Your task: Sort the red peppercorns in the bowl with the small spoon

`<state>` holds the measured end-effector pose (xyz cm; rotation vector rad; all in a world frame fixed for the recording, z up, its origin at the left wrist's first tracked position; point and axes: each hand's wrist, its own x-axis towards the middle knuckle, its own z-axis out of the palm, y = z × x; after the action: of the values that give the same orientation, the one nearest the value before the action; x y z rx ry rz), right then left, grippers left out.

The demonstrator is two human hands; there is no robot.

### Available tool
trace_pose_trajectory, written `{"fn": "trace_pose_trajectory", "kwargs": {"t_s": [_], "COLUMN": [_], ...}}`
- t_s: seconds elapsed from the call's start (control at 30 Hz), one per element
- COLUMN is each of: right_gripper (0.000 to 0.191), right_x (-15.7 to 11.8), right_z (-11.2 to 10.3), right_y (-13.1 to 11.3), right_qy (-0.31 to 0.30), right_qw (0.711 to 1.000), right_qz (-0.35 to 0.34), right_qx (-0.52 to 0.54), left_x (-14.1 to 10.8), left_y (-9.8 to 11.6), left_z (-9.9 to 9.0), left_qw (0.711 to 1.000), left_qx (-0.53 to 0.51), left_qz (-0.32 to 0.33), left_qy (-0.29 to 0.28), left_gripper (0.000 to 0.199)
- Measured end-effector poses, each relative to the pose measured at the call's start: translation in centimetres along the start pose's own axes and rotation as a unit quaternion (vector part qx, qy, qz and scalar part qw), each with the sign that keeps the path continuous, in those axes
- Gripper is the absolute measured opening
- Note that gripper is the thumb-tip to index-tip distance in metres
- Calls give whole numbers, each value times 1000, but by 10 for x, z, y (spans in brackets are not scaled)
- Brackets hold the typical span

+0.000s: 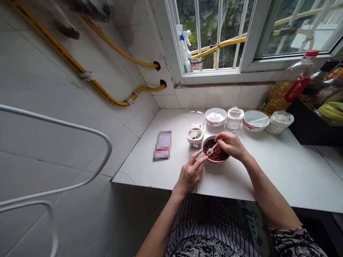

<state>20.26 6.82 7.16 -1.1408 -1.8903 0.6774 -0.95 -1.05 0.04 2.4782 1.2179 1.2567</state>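
A bowl of dark red beans (221, 154) stands near the counter's front edge. My right hand (230, 145) pinches the handle of a small white spoon (210, 151), whose scoop rests among the beans. At the bowl's left rim is my left hand (189, 174), its index finger and thumb spread and touching the side, holding nothing. Just behind and left of the bowl sits an open jar (195, 138) with a few beans inside, its clear lid (195, 118) tipped back.
Behind stand a bowl of white powder (215, 117), a lidded jar (235, 118), a flowered bowl (255, 121) with a white spoon, and another jar (279, 122). A blurred packet (162, 145) lies left. An oil bottle (281, 91) and black box (308, 123) are right.
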Motion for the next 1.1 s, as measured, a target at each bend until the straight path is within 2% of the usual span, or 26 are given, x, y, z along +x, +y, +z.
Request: {"fn": "trace_pose_trajectory", "kwargs": {"t_s": [0.27, 0.47, 0.63, 0.87, 1.1], "right_gripper": [16, 19, 19, 22, 20], "right_x": [0, 1, 1, 0, 0], "right_z": [1, 0, 0, 7, 9], "right_y": [0, -1, -1, 5, 8], "right_qy": [11, 29, 30, 24, 33], "right_qw": [999, 999, 999, 997, 997], "right_qz": [17, -36, -33, -63, -55], "right_qx": [46, -17, -5, -23, -31], "left_x": [-1, -1, -2, -2, -2], "left_y": [-1, 0, -1, -1, -1], "left_z": [-1, -1, -1, 0, 0], "left_qw": [1000, 1000, 1000, 1000, 1000], "left_qx": [-5, -13, -21, -31, -29], "left_qz": [-3, 2, -5, -5, -3], "left_qy": [-3, 7, -1, 0, 4], "left_gripper": [45, 47, 47, 49, 50]}}
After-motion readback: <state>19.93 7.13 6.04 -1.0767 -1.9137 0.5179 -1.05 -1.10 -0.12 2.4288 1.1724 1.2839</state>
